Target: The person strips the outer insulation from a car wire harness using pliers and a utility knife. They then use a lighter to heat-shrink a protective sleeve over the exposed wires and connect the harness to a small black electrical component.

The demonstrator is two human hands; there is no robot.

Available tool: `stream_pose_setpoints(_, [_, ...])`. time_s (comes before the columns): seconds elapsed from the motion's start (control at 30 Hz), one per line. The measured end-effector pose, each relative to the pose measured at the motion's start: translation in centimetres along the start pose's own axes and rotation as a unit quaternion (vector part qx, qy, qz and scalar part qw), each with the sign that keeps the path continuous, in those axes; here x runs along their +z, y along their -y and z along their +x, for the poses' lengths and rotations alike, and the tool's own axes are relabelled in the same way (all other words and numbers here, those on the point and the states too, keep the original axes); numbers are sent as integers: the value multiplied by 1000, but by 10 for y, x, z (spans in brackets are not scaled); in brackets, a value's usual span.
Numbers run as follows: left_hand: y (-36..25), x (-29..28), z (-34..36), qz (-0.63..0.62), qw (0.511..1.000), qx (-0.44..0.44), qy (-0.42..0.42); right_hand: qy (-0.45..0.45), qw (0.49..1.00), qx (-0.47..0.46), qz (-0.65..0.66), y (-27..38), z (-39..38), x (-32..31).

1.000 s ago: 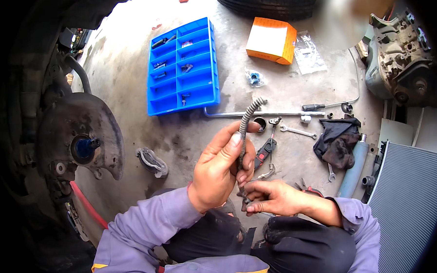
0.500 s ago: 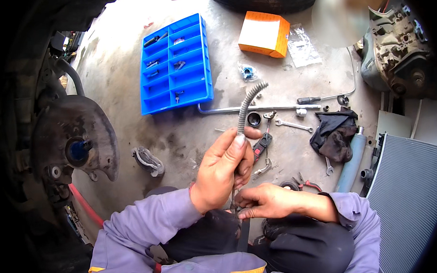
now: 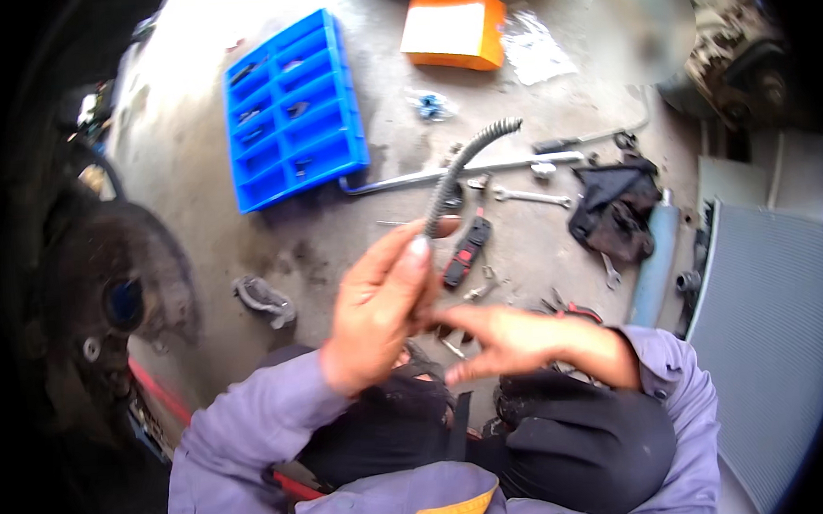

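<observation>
My left hand (image 3: 372, 309) is closed around a grey, spiral-ribbed hose (image 3: 469, 152), whose upper end curves up and rightward. Just below it, my right hand (image 3: 512, 340) is blurred, thumb and fingers apart near the hose's lower part, which is mostly hidden. A black-and-red tool (image 3: 466, 253) lies on the floor beyond my hands, with an open-ended wrench (image 3: 530, 198) to its right.
Beyond are a blue compartment tray (image 3: 359, 144), orange box (image 3: 452, 25), clear bags (image 3: 536, 49) and long bar (image 3: 408, 176). Right: engine part (image 3: 739, 77), dark cloth (image 3: 612, 216), grey cylinder (image 3: 653, 274), radiator (image 3: 760, 352). Left: vehicle's brake backing plate (image 3: 164, 268) and red hose (image 3: 155, 388).
My left hand and hose have moved leftward and up in view, the hose leaning more to the right. My right hand's thumb has dropped away from its fingers. The floor items have shifted in view.
</observation>
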State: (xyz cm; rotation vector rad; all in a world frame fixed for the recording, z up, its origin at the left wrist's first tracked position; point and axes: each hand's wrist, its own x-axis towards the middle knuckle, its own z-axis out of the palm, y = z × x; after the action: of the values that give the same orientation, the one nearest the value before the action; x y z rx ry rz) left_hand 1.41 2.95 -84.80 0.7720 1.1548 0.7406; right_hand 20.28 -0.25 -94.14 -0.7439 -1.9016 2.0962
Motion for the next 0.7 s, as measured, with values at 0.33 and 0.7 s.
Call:
stream_pose_setpoints(0.33, [0,-8,-3,160,979,-122,30,-195,776,417,-431,-167,-191,63])
stream_pose_setpoints(0.7, [7,-12,10,36,971,-231,49,-313,736,418,-431,-190,-132,50])
